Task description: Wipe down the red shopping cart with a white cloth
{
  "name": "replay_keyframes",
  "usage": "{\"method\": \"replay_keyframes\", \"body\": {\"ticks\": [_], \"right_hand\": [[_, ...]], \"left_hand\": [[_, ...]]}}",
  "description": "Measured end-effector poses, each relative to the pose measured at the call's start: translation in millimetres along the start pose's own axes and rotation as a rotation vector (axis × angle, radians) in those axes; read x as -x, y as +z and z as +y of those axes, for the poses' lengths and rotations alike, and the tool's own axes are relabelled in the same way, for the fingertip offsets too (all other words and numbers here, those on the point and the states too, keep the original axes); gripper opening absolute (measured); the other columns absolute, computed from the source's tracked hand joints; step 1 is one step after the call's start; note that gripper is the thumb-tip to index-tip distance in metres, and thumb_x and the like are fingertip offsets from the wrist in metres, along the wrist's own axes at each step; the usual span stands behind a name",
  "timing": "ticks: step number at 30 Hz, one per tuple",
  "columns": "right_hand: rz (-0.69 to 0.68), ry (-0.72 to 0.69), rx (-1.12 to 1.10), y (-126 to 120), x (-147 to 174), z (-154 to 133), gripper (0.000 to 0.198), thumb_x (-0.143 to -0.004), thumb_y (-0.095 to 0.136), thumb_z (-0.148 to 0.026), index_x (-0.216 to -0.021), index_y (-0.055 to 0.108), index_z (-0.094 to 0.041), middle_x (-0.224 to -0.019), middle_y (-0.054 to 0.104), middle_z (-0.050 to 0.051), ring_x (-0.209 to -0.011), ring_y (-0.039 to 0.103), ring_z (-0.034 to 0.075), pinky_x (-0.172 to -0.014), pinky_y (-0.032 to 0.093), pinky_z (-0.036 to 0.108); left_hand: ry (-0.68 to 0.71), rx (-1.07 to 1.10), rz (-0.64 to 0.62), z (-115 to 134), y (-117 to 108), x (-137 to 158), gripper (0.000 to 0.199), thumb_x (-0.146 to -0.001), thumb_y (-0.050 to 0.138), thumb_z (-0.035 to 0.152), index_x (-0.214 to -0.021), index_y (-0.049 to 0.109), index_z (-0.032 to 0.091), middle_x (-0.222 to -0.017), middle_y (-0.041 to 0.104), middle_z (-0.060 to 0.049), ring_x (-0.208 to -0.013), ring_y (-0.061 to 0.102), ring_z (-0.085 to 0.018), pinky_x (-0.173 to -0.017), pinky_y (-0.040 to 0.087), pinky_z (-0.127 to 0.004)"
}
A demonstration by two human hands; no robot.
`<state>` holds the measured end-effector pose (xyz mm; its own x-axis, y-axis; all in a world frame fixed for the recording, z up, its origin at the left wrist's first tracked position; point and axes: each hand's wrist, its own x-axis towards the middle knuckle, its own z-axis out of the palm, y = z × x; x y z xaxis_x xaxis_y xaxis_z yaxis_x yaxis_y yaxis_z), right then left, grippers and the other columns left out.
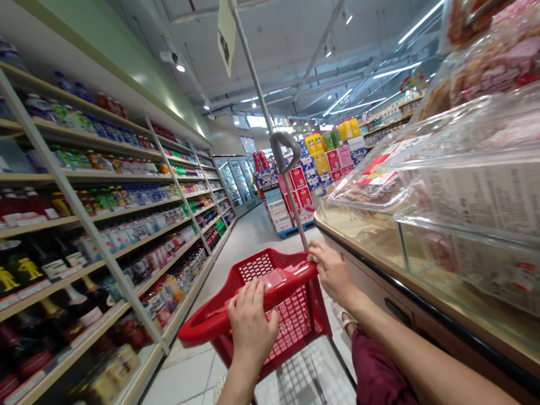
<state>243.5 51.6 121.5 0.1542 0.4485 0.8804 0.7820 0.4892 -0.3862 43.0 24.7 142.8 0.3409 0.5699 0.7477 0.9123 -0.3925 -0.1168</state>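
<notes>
In the head view a red plastic shopping cart (300,314) stands in front of me, with a thick red handle (204,326) across its near side. My left hand (254,318) is closed over the middle of that handle, fingers on top. At the handle's right end, my right hand (333,271) grips near the corner, next to a thin grey pole (263,98) that rises from the cart. A grey hook-like piece (286,151) and a pale sign (227,36) are on the pole. What shows of the basket is its perforated wall.
Drink shelves (113,207) line the left side. Close on the right runs a display counter (369,232) piled with clear packages of food (479,157). Stacked boxes (297,188) stand ahead, and glass-door coolers (238,180) are farther back. Tiled floor (249,235) lies between.
</notes>
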Motion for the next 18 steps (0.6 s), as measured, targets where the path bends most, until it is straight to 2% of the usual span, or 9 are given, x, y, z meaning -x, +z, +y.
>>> {"method": "replay_keyframes", "body": {"ticks": [3,5,7,9,11,12,16,18], "right_hand": [[-0.055,-0.250,-0.088,5.8,9.3,-25.2,0.033,-0.078,0.037,-0.008,-0.102,0.057,-0.019,-0.121,0.051,0.009,-0.117,0.039,0.020,-0.097,0.032,0.044],[-0.115,-0.353,-0.123,4.0,13.5,-30.5,0.034,-0.080,0.037,-0.009,-0.105,0.055,-0.021,-0.123,0.049,0.007,-0.119,0.037,0.019,-0.098,0.031,0.044],[-0.123,-0.283,-0.105,-2.1,11.8,-20.9,0.035,-0.081,0.036,-0.010,-0.110,0.053,-0.022,-0.122,0.050,0.007,-0.117,0.040,0.019,-0.096,0.033,0.045],[-0.065,-0.111,-0.062,-7.1,6.7,-8.9,0.036,-0.082,0.035,-0.011,-0.112,0.051,-0.022,-0.119,0.053,0.008,-0.114,0.043,0.020,-0.093,0.035,0.046],[-0.021,-0.030,-0.063,-6.4,3.4,-9.8,0.035,-0.081,0.035,-0.010,-0.110,0.053,-0.020,-0.117,0.053,0.009,-0.113,0.044,0.020,-0.092,0.037,0.044],[-0.028,-0.061,-0.080,-3.8,3.7,-16.5,0.035,-0.081,0.035,-0.010,-0.108,0.054,-0.020,-0.118,0.053,0.009,-0.113,0.044,0.019,-0.092,0.038,0.042],[-0.170,-0.362,-0.140,7.5,11.8,-47.6,0.032,-0.082,0.037,-0.012,-0.107,0.055,-0.021,-0.124,0.049,0.007,-0.117,0.039,0.018,-0.097,0.032,0.041],[-0.177,-0.345,-0.116,6.5,11.0,-42.2,0.035,-0.082,0.036,-0.011,-0.111,0.052,-0.022,-0.124,0.048,0.007,-0.117,0.040,0.018,-0.096,0.032,0.042]], "left_hand": [[0.008,-0.001,-0.006,0.1,0.5,-0.2,0.045,-0.067,0.048,0.022,-0.112,0.050,0.013,-0.118,0.054,-0.012,-0.109,0.046,-0.026,-0.090,0.030,-0.042],[0.018,0.004,-0.001,-1.3,0.1,0.7,0.046,-0.067,0.048,0.021,-0.112,0.050,0.014,-0.118,0.054,-0.011,-0.109,0.046,-0.026,-0.090,0.030,-0.042],[0.015,0.009,0.004,-2.3,-0.8,2.0,0.046,-0.067,0.049,0.021,-0.112,0.050,0.014,-0.118,0.054,-0.011,-0.109,0.046,-0.025,-0.090,0.029,-0.041],[0.000,0.014,0.004,-1.2,-1.6,2.7,0.046,-0.067,0.049,0.021,-0.113,0.050,0.014,-0.118,0.054,-0.010,-0.109,0.045,-0.025,-0.090,0.029,-0.041],[-0.018,0.020,0.000,2.0,-1.9,2.3,0.047,-0.067,0.050,0.022,-0.113,0.050,0.014,-0.118,0.054,-0.010,-0.109,0.045,-0.026,-0.090,0.029,-0.041],[-0.025,0.025,-0.002,3.9,-2.0,1.7,0.047,-0.067,0.050,0.022,-0.112,0.050,0.013,-0.118,0.054,-0.010,-0.109,0.045,-0.026,-0.090,0.029,-0.041],[-0.041,0.058,-0.010,8.9,-2.9,0.3,0.046,-0.067,0.051,0.023,-0.112,0.051,0.012,-0.118,0.054,-0.011,-0.111,0.044,-0.025,-0.092,0.028,-0.041],[-0.047,0.068,-0.016,9.2,-3.7,0.8,0.047,-0.067,0.051,0.022,-0.113,0.050,0.013,-0.118,0.053,-0.010,-0.111,0.044,-0.025,-0.092,0.028,-0.041]]}}
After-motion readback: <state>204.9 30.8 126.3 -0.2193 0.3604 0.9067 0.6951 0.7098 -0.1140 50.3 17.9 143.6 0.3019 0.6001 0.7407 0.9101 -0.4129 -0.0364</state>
